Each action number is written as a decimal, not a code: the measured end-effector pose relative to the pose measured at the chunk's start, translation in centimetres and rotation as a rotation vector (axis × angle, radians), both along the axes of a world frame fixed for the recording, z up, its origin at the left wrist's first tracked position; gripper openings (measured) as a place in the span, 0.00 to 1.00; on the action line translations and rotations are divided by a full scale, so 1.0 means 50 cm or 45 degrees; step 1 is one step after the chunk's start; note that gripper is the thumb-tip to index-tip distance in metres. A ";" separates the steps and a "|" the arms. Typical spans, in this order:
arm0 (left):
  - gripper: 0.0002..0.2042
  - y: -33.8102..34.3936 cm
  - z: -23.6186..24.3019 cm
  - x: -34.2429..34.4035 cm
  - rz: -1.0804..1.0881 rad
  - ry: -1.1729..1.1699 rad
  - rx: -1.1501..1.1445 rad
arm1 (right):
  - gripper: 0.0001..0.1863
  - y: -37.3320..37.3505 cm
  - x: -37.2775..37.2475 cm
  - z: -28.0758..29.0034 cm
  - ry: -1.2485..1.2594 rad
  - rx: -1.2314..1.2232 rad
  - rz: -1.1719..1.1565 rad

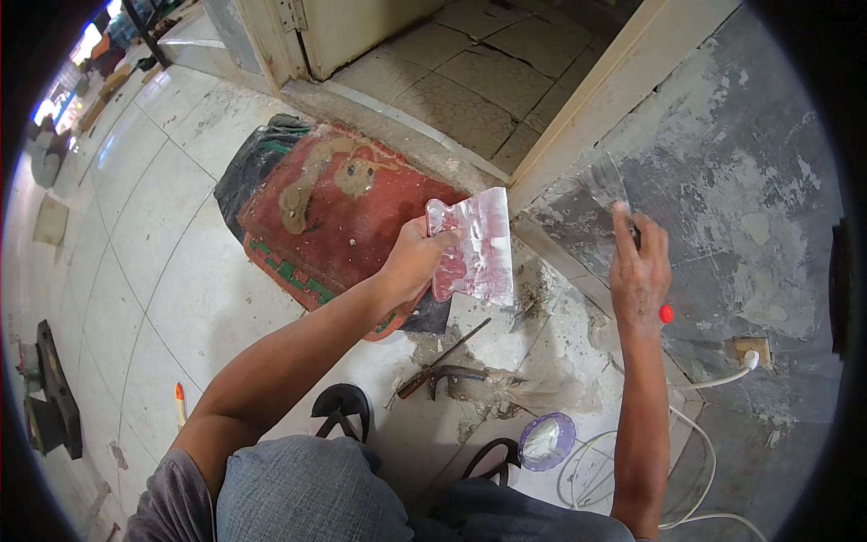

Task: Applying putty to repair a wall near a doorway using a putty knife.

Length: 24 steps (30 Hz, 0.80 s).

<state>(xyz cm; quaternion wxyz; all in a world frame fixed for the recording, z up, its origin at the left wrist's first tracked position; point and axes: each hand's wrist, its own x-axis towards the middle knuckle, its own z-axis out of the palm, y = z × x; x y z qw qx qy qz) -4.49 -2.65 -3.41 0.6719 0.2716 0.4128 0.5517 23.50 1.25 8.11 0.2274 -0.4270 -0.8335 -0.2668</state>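
Observation:
My left hand (417, 262) is closed round the grip of a wide red plastic putty spreader (483, 248), its blade smeared with white paste. The spreader is held above the floor, near the edge of a red mat. Over by the wall on the right, my right hand (639, 271) grips a putty knife (603, 183), whose thin blade lies close to or against the grey, patchy wall (713, 217). Most of its handle is hidden by the fingers. A small round red piece (666, 313) shows beside that wrist; I cannot tell whether it belongs to the knife.
A purple bowl (564, 444) of white paste stands near my sandal (492, 462). A screwdriver (417, 381) and a hammer (452, 371) lie on the dusty tiles. The worn red mat (316, 226) lies before a doorway. A white cable (713, 452) and plugged socket (748, 348) are at right.

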 end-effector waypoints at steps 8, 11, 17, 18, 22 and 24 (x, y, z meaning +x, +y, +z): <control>0.08 -0.001 0.008 0.002 0.000 -0.027 -0.020 | 0.29 0.014 -0.021 0.014 -0.006 -0.013 0.028; 0.08 0.000 -0.006 0.000 -0.006 0.040 -0.001 | 0.29 0.004 -0.001 0.022 -0.024 0.027 -0.004; 0.08 0.001 0.007 0.004 0.015 0.010 -0.037 | 0.30 0.003 -0.013 0.006 0.004 -0.007 0.056; 0.08 0.002 0.003 0.005 0.011 0.007 -0.036 | 0.30 0.005 -0.014 0.004 0.000 -0.006 0.051; 0.07 -0.001 0.008 0.007 -0.005 0.028 -0.008 | 0.29 0.003 -0.003 0.000 0.023 0.024 -0.015; 0.07 -0.003 0.010 0.007 -0.001 0.048 -0.021 | 0.28 0.000 0.001 0.007 0.020 0.054 -0.042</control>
